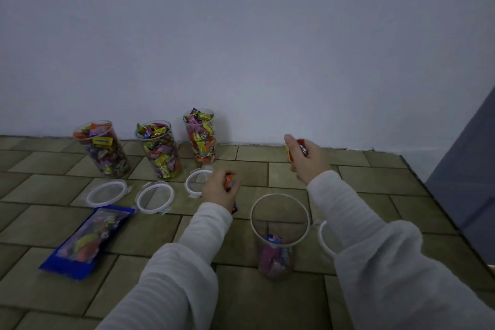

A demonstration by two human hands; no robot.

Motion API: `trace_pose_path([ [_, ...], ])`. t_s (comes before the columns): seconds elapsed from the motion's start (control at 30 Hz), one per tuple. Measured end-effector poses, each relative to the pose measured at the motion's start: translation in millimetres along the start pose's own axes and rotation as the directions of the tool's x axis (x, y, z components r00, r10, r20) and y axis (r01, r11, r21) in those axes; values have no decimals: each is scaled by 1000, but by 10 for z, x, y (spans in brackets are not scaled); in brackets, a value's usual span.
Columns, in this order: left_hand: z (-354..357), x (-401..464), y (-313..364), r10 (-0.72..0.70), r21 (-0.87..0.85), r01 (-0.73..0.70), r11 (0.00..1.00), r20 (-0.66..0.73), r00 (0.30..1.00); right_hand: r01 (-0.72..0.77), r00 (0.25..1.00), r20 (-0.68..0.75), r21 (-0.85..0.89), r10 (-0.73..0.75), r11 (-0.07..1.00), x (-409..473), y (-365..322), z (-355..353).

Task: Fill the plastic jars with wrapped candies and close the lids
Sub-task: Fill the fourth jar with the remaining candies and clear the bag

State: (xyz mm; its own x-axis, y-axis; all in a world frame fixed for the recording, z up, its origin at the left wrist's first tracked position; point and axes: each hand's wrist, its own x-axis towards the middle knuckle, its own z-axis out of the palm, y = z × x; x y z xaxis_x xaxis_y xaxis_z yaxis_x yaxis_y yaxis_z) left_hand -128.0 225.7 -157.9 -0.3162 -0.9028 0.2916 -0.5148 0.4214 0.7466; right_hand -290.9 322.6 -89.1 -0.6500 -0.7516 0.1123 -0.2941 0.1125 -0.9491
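Beyond the nearly empty jar (pixel 278 238), the left hand (pixel 219 190) had its fingers curled round wrapped candies (pixel 229 178); the right hand (pixel 308 160) gripped a red packet (pixel 301 148).

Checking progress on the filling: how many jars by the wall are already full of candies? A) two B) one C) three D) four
C: three full jars stand by the wall, lids off; the near jar is nearly empty.
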Motion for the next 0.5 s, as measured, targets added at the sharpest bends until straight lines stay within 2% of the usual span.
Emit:
trace_pose_path([
  [0.1,-152,-28,335,-44,-243,16,970,-111,993,4,1000,-15,179,-1,984,-231,-205,-81],
  [0.23,-334,-143,757,-110,-533,8,846,-159,981,-9,1000,-24,378,19,926,-547,-387,-128],
  [0.37,-407,-339,1030,-4,-613,-65,788,-110,994,-16,997,-61,458,49,889,-778,-458,-102],
  [0.5,-348,-531,1075,159,-590,-128,797,1,987,-51,992,-75,497,102,866,-889,-435,-9],
])
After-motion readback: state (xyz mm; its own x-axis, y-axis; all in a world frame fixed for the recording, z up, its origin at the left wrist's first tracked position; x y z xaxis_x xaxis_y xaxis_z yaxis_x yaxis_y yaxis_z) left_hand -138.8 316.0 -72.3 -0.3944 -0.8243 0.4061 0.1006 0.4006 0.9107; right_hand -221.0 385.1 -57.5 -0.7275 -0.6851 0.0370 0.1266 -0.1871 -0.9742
